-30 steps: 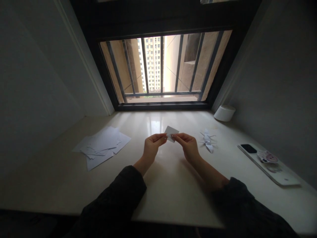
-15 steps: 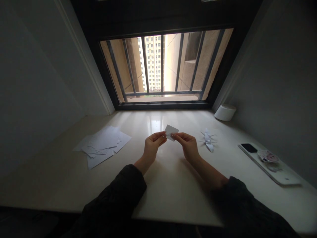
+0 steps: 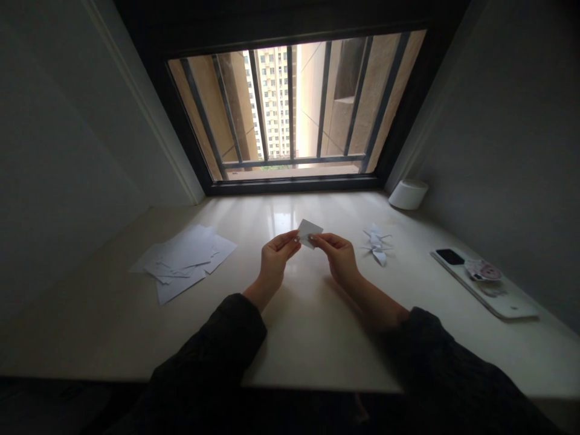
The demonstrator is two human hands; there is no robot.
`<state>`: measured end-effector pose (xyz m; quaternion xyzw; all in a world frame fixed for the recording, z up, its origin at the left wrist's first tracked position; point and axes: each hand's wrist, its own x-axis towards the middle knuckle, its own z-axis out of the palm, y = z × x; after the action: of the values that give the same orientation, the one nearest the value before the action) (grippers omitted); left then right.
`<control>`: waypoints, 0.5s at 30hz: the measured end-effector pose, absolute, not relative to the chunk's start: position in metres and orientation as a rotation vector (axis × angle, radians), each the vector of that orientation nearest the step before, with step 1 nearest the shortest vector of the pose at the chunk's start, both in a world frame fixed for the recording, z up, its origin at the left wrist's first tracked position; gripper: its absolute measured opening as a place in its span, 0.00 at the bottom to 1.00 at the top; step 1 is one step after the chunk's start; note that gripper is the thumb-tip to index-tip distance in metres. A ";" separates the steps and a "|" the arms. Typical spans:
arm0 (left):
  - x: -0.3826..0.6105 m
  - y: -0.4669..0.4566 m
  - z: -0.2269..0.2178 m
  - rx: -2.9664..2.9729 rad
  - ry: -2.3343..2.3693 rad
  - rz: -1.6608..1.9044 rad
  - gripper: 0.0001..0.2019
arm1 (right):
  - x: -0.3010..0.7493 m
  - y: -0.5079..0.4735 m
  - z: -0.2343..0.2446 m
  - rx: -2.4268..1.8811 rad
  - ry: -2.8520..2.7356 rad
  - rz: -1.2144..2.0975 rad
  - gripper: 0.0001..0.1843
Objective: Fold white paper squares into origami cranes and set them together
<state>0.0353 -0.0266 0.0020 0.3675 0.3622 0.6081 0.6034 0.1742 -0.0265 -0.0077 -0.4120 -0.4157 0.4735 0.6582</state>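
Well clear of sheet pile [image 3: 185, 260] — left hand [image 3: 275, 261], right hand [image 3: 338, 258], pinch-tight on small paper [image 3: 309, 229], lower edge

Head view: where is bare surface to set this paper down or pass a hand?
Bare: the sill between the loose sheets and the left hand, the near strip before both wrists, the far strip under the window. Crowded: the right side, with paper crane, phone and white container; the right hand, pinching the small paper, leaves a narrow gap to the crane.

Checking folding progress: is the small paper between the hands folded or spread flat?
Folded, apparently: the small paper, pinched by left hand and right hand, is much smaller than the flat loose sheets.
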 end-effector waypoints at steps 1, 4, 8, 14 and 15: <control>0.035 -0.027 0.002 0.849 0.837 1.405 0.15 | 0.174 -0.026 -0.008 -0.939 -0.945 1.067 0.11; 0.034 -0.027 0.004 0.832 0.816 1.394 0.16 | 0.176 -0.026 -0.009 -0.955 -0.940 1.045 0.11; 0.030 -0.026 0.006 0.840 0.791 1.408 0.20 | 0.179 -0.026 -0.005 -0.957 -0.921 0.999 0.10; 0.031 -0.026 0.003 1.029 0.930 1.261 0.20 | 0.178 -0.029 0.000 -0.958 -1.026 1.020 0.10; 0.031 -0.026 0.002 1.053 0.952 1.244 0.18 | 0.178 -0.030 -0.001 -0.959 -1.057 1.025 0.10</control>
<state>0.0311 -0.0260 0.0023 0.4519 0.4084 0.5335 0.5868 0.1781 -0.0298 -0.0008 -0.4201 -0.4629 0.4491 0.6384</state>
